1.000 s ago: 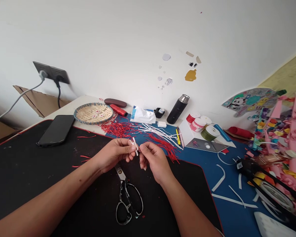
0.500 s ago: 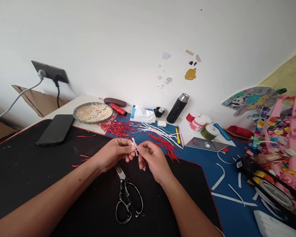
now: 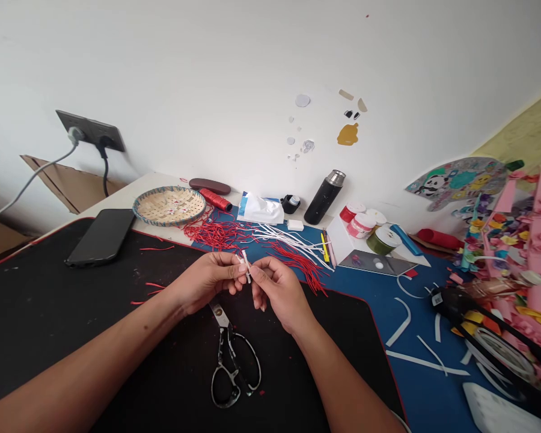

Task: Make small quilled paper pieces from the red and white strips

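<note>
Over the black mat my left hand pinches a small white paper strip between thumb and fingers. My right hand meets it from the right, fingers curled and fingertips pinching the same strip. Black-handled scissors lie on the mat just below both hands. Behind the hands lie piles of red strips and white strips.
A phone and a woven basket sit at the left back. A black flask, tissue pack, red thread spool, jars and a green tape roll line the wall. Coloured paper craft crowds the right.
My right hand has shifted slightly left, closer onto the white strip. The left hand stays as it was.
</note>
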`<move>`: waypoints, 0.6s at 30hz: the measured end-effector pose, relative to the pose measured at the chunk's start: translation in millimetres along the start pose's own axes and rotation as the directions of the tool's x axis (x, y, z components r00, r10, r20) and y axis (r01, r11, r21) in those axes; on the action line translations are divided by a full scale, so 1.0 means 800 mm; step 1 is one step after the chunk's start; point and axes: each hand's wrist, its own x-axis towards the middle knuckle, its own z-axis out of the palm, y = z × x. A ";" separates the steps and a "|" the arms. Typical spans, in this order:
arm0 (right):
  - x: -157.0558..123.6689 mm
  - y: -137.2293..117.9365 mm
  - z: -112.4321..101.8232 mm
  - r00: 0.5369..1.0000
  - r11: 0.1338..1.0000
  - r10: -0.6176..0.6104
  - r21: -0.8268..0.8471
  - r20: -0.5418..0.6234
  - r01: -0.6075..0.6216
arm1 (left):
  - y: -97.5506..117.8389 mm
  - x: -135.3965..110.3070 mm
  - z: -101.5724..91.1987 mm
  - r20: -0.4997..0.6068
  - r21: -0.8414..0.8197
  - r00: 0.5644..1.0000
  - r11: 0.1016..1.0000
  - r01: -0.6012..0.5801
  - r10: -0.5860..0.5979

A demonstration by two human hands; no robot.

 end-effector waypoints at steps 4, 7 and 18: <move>-0.001 0.000 0.000 1.000 1.000 0.002 -0.003 -0.001 -0.002 | -0.001 0.001 -0.001 -0.002 -0.012 1.000 1.000 0.003 -0.003; -0.001 0.000 0.001 1.000 1.000 -0.002 -0.005 -0.001 0.002 | -0.003 0.001 -0.002 0.001 -0.024 1.000 1.000 -0.002 0.002; 0.001 0.004 0.001 1.000 1.000 -0.007 0.001 0.000 0.007 | -0.004 0.002 -0.002 -0.004 -0.057 1.000 0.998 -0.002 0.002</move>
